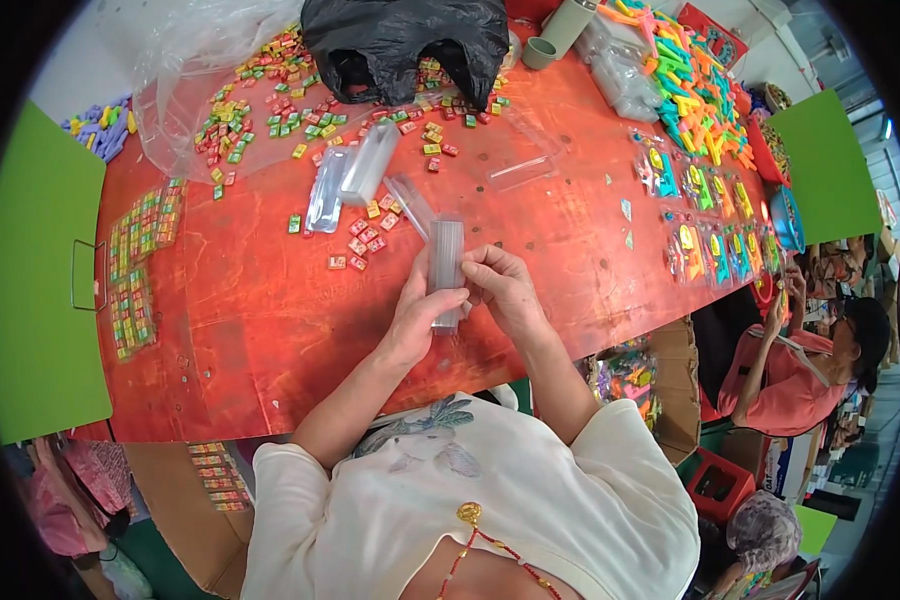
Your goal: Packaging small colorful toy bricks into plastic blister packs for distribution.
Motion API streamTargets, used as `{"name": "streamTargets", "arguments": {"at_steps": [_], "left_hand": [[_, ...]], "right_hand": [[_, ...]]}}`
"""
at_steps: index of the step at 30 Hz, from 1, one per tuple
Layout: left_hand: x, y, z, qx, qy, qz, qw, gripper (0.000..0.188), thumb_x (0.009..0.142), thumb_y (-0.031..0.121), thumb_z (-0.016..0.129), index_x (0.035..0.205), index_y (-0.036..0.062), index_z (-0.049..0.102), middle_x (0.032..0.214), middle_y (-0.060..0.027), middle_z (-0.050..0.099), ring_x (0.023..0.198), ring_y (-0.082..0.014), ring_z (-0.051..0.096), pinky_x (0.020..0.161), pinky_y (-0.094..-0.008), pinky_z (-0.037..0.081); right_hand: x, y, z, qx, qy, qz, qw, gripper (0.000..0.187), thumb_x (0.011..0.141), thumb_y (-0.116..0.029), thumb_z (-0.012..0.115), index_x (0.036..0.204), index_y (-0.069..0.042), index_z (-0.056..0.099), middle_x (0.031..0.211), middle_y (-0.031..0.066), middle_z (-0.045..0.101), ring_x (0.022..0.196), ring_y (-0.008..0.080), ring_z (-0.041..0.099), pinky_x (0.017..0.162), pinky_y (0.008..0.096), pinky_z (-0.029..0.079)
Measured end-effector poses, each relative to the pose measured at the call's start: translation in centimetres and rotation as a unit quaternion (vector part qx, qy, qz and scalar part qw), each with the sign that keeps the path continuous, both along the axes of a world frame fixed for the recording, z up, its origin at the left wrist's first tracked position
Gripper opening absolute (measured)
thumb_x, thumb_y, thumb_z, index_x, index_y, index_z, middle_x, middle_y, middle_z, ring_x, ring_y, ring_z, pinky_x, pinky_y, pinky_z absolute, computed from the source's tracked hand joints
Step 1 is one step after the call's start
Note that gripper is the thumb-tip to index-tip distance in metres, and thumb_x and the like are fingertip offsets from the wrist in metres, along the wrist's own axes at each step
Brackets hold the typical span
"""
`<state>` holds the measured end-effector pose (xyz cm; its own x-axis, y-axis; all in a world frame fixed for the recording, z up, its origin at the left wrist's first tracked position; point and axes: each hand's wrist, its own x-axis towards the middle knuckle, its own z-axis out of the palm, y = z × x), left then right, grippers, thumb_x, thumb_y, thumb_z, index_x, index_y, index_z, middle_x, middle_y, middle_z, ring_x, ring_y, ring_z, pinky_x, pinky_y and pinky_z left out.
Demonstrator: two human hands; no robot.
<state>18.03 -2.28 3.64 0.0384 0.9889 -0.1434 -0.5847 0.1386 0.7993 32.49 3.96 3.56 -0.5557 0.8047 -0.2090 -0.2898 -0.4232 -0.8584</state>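
Note:
A stack of clear, narrow plastic trays [448,245] stands upright between my hands, over the middle of the red table. My left hand [417,318] is wrapped round its left side, thumb across the front. My right hand [504,288] grips the stack's right edge between thumb and fingers. Just beyond lie another bundle of clear trays [370,163], a flat clear tray [327,192] and a slanting clear strip [408,203]. Small red and yellow boxes [366,238] are scattered beside these, left of the stack.
A black plastic bag [400,45] and heaped tiny boxes [232,128] lie at the back. Filled rows of boxes [135,310] sit at left. At right are packaged colourful toys [718,250] and a toy pile [695,95]. A co-worker [795,365] sits at the right edge.

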Motion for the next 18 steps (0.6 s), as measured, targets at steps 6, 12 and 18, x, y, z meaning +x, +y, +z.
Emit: {"name": "streamTargets", "arguments": {"at_steps": [6,12,18], "left_hand": [[-0.3,-0.5,-0.1,-0.04,-0.031,-0.023,0.998,0.067,0.075,0.01,0.062,0.136,0.0048,0.037,0.094,-0.0054,0.056,0.074,-0.0154,0.06,0.06,-0.0254,0.049],[-0.1,-0.7,-0.7,-0.025,-0.059,-0.017,0.998,0.059,0.074,0.011,0.06,0.129,0.0035,0.042,0.088,-0.0066,0.056,0.066,-0.0145,0.058,0.052,-0.0233,0.048],[-0.5,-0.3,-0.6,-0.032,-0.053,-0.02,0.998,0.051,0.074,0.012,0.059,0.122,0.0025,0.044,0.085,-0.006,0.056,0.064,-0.0139,0.058,0.052,-0.0237,0.048]], "right_hand": [[0.3,-0.4,0.8,-0.029,0.003,0.019,0.999,0.01,0.092,-0.011,0.059,0.095,-0.002,0.062,0.077,0.007,0.064,0.061,0.0147,0.061,0.052,0.025,0.049],[0.4,-0.3,0.2,-0.048,-0.015,0.028,0.998,0.011,0.091,-0.014,0.062,0.092,-0.003,0.061,0.078,0.0048,0.065,0.064,0.0113,0.06,0.054,0.0226,0.044],[0.4,0.2,-0.1,-0.063,-0.006,0.039,0.997,0.01,0.092,-0.014,0.061,0.093,-0.004,0.062,0.078,0.0047,0.065,0.065,0.0111,0.06,0.056,0.0224,0.046]]}}
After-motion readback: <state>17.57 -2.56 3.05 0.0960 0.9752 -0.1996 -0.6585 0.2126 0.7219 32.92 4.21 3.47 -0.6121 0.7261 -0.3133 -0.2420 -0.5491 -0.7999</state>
